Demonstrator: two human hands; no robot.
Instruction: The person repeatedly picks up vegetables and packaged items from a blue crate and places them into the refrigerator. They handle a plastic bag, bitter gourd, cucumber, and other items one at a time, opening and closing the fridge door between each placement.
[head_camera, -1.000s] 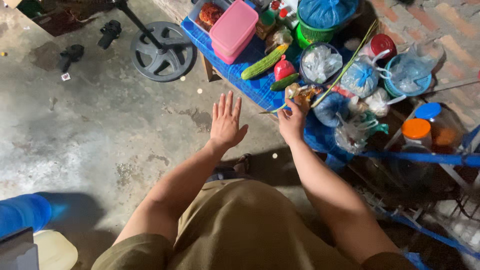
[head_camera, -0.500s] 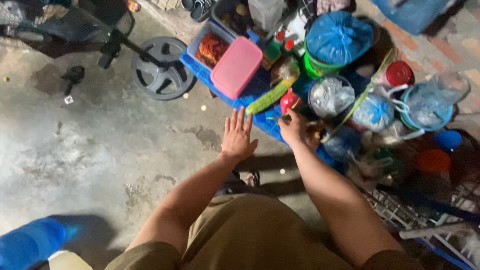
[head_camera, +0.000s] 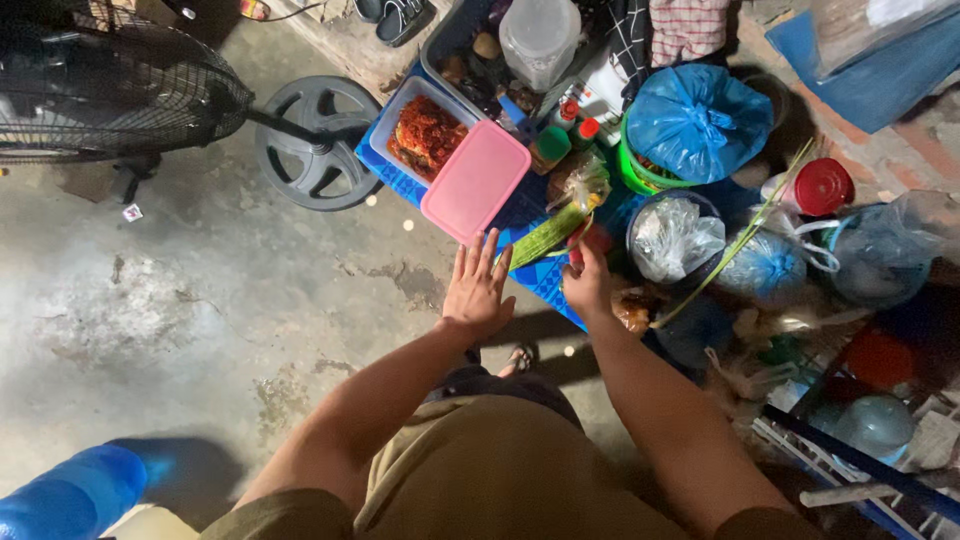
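The left hand (head_camera: 478, 290) hangs flat and open over the near edge of the blue surface (head_camera: 545, 280), its fingers (head_camera: 472, 262) spread and holding nothing. Just past those fingertips lies the pink lid (head_camera: 475, 181), set askew over a white tub of red food (head_camera: 425, 130). The right hand (head_camera: 588, 282) is just beside the left one, its fingers curled around a small red thing (head_camera: 577, 252); how tightly they close on it cannot be told, since the hand hides most of it. Between the two hands and a little beyond the fingertips lies a long green vegetable (head_camera: 548, 238), slanting up towards a clear bag (head_camera: 578, 180). Beyond the right fingers sit a knotted clear bag (head_camera: 672, 238) and, farther off, a blue bag in a green basket (head_camera: 697, 122). Well to the left of the left fingers, a fan base (head_camera: 312, 142) stands on the concrete floor (head_camera: 180, 300)
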